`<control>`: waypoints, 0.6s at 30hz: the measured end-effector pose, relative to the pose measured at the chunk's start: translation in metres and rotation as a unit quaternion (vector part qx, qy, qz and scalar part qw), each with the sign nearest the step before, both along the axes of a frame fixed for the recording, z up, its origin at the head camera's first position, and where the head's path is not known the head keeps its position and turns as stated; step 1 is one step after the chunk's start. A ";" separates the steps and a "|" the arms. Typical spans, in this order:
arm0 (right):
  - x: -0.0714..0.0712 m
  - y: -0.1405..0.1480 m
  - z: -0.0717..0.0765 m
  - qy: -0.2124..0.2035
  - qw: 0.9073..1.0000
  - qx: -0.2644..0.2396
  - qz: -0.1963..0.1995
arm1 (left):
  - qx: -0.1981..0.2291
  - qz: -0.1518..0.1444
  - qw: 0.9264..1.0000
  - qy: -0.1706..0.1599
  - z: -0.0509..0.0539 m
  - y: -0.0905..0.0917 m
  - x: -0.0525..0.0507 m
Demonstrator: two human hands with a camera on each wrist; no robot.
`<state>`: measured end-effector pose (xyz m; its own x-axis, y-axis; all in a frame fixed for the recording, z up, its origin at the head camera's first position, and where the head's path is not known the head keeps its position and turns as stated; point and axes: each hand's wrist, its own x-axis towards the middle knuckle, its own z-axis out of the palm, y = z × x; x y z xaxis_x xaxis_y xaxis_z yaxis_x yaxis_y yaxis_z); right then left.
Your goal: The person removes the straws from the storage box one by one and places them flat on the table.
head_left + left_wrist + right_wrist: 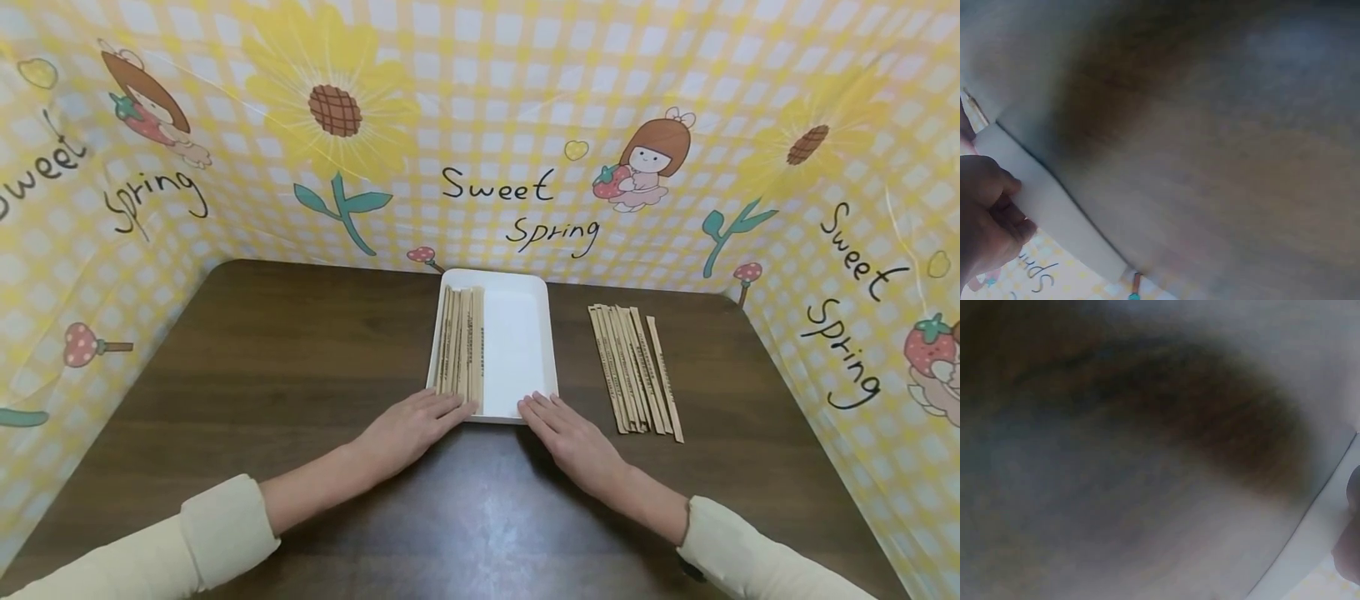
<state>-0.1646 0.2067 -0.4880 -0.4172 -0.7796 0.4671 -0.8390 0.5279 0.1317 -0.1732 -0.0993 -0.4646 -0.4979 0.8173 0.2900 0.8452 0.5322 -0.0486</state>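
A white rectangular tray [517, 333] lies on the dark wood table, short side towards me. Slim, printed, brown paper-wrapped sticks [459, 342] lie lengthwise side by side along its left half. My left hand [408, 423] rests at the tray's near left corner, fingers extended over the rim by the sticks' lower ends. At the near right corner, my right hand [573, 437] touches the rim with extended fingers. In the left wrist view, part of a hand [991, 212] appears against the pale tray wall [1063, 206]. Only a sliver of hand [1347, 544] shows in the right wrist view.
More wrapped sticks [626, 367] lie in a loose bundle on the table right of the tray, with one stick [664, 379] slightly apart on its right. A yellow checked, printed cloth [480, 125] stands around the table's back and sides.
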 end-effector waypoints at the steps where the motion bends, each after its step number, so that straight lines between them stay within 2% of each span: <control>1: 0.000 0.000 0.000 0.000 1.000 -0.003 0.001 | -0.001 -0.004 1.000 0.005 0.000 -0.001 0.000; 6: 0.000 -0.001 0.000 0.002 1.000 -0.008 0.002 | -0.013 -0.023 0.999 0.034 -0.001 -0.006 -0.001; 12: 0.001 -0.001 -0.001 0.001 1.000 -0.006 -0.001 | -0.009 -0.040 0.998 0.047 -0.004 -0.010 -0.003; 15: 0.001 -0.001 -0.001 -0.006 1.000 -0.004 -0.002 | 0.011 -0.043 0.998 0.036 -0.005 -0.011 -0.004; 18: 0.001 0.001 0.000 -0.013 1.000 -0.004 -0.002 | 0.045 -0.034 0.998 -0.003 -0.002 -0.010 -0.005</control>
